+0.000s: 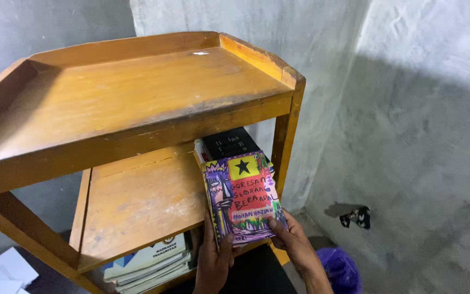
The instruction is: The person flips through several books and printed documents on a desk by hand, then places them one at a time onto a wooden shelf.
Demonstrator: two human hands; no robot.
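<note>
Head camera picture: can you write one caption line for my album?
Both hands, left and right, hold a colourful book over a black book on the wooden shelf.

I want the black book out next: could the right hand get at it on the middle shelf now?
Probably not directly. The colourful book, held by both hands, lies over the black book, and the right hand is busy gripping it.

The single head-worn camera looks steeply down at close range onto the wooden shelf unit [137, 103], walls toward twelve o'clock.
</note>
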